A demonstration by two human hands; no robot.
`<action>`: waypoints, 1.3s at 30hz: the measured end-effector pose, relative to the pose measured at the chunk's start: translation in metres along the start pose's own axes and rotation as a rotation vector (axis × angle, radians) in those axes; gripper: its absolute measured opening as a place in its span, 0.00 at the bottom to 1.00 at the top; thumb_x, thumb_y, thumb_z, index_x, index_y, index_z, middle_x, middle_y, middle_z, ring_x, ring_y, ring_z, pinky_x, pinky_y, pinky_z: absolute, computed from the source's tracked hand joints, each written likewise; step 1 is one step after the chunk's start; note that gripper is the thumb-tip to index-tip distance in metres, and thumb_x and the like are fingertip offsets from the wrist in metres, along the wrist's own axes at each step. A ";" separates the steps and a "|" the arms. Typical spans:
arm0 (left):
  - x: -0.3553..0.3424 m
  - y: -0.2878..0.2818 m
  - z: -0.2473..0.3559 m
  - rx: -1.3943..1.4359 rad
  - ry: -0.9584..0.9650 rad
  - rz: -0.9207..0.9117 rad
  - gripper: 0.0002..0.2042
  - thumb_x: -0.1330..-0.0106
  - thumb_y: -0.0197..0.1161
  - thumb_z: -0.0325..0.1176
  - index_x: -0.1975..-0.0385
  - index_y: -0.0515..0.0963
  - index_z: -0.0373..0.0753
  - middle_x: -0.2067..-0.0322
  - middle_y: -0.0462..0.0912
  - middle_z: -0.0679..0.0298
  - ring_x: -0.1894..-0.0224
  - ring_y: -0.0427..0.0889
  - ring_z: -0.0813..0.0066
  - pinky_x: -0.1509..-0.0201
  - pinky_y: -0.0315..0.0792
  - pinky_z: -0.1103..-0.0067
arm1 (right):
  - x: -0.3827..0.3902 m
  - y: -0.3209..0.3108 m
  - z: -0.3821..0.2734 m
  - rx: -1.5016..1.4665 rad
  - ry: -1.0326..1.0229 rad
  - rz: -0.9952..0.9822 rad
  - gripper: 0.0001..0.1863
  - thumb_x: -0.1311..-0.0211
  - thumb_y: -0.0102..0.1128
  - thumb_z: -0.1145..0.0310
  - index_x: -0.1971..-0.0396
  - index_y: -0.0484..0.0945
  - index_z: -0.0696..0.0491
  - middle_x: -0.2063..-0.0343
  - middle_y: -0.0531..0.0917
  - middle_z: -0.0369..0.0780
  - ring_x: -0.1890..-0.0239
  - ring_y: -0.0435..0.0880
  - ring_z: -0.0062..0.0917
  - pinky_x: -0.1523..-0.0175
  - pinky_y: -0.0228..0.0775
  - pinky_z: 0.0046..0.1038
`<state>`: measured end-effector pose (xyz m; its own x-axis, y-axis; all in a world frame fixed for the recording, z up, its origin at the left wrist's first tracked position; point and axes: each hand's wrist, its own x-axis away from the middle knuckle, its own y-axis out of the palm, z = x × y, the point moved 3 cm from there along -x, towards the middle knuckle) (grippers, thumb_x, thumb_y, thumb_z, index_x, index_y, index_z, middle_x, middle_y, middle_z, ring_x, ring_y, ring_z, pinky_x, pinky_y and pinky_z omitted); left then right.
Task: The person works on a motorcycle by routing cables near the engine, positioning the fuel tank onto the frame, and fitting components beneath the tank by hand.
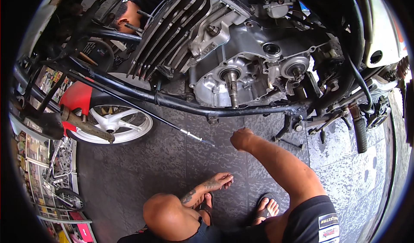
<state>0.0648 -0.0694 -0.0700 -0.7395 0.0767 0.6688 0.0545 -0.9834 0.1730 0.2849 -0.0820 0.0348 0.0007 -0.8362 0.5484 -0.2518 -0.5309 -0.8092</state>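
An opened motorcycle engine (246, 62) sits in a black tubular frame in front of me, its crankshaft (233, 87) and a second shaft (297, 72) bare. Just beneath the lower frame tube (181, 106) is my right hand (242, 139), closed in a fist with its back toward me. Whatever its fingers may hold is hidden. Lower down, beside my knee, my left hand (223, 180) hangs over the floor with fingers curled together. Anything in its grip is too small to name. A black cable (168, 123) with a threaded metal end slants down toward my right hand, apart from it.
A white-spoked wheel (111, 124) and red fender (76, 97) stand at left, near shelves (41, 161) of packaged goods. A footpeg (360, 133) juts out at right. Another person (129, 16) is behind the frame at upper left. My sandalled feet rest on grey tiles (142, 174).
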 end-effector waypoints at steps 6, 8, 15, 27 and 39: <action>0.014 0.014 0.029 -0.004 -0.004 0.091 0.15 0.32 0.53 0.49 0.65 0.77 0.45 0.75 0.76 0.74 0.73 0.73 0.87 0.71 0.65 0.87 | 0.002 0.007 0.004 0.016 0.018 0.004 0.12 0.49 0.61 0.71 0.63 0.84 0.51 0.58 0.83 0.42 0.53 0.82 0.34 0.51 0.74 0.32; 0.017 0.014 0.032 -0.015 -0.013 0.099 0.14 0.32 0.53 0.49 0.65 0.77 0.45 0.75 0.76 0.75 0.73 0.73 0.87 0.71 0.65 0.87 | 0.002 0.005 0.003 0.003 0.021 0.001 0.12 0.49 0.61 0.71 0.64 0.84 0.51 0.58 0.83 0.42 0.53 0.82 0.34 0.52 0.74 0.32; 0.021 0.011 0.033 -0.036 -0.001 0.155 0.13 0.31 0.53 0.47 0.65 0.76 0.44 0.76 0.75 0.74 0.73 0.74 0.87 0.71 0.66 0.86 | -0.001 0.003 0.004 0.013 0.057 -0.089 0.16 0.47 0.62 0.66 0.56 0.82 0.48 0.51 0.81 0.38 0.46 0.77 0.30 0.45 0.69 0.31; 0.007 -0.068 0.003 -0.696 0.180 0.986 0.15 0.37 0.58 0.38 0.52 0.67 0.43 0.71 0.79 0.60 0.66 0.80 0.52 0.64 0.72 0.62 | -0.004 0.018 0.018 0.038 0.077 -0.038 0.12 0.46 0.59 0.70 0.62 0.83 0.51 0.57 0.83 0.41 0.51 0.81 0.33 0.51 0.73 0.31; -0.023 -0.186 0.104 -1.225 0.598 1.115 0.16 0.38 0.52 0.27 0.50 0.70 0.37 0.55 0.72 0.54 0.53 0.72 0.51 0.50 0.68 0.64 | 0.016 0.023 0.022 0.006 0.109 -0.143 0.12 0.47 0.58 0.71 0.62 0.83 0.51 0.57 0.83 0.41 0.51 0.81 0.32 0.50 0.73 0.33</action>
<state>0.1417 0.1287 -0.0425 -0.8419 -0.4466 -0.3030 0.3784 -0.0883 -0.9214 0.3002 -0.1112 0.0203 -0.0689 -0.7321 0.6777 -0.2512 -0.6447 -0.7220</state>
